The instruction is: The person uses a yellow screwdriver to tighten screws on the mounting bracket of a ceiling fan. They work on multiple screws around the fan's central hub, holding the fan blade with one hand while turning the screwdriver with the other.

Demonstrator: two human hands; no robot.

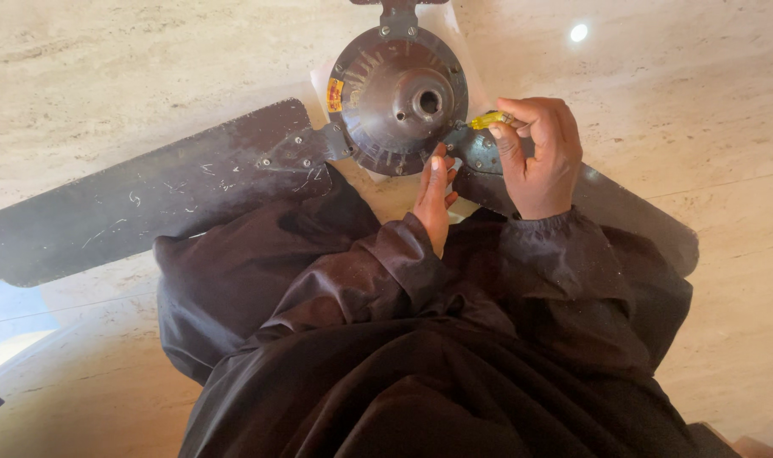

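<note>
The right hand point(541, 157) grips a yellow-handled screwdriver point(487, 121) — its tip at the ceiling fan motor housing point(398, 100) on the stone floor point(700, 102). The left hand point(435, 197) rests open-fingered against the housing's lower rim — beside a dark fan blade point(149, 199).

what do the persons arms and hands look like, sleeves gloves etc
Both arms are covered by loose, dark brown, slightly shiny sleeves with gathered elastic cuffs at the wrists. The left hand and right hand are bare: no gloves, rings or watch visible.

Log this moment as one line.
right hand: holds yellow screwdriver at fan motor | left hand: steadies motor rim | blade: attached
</note>
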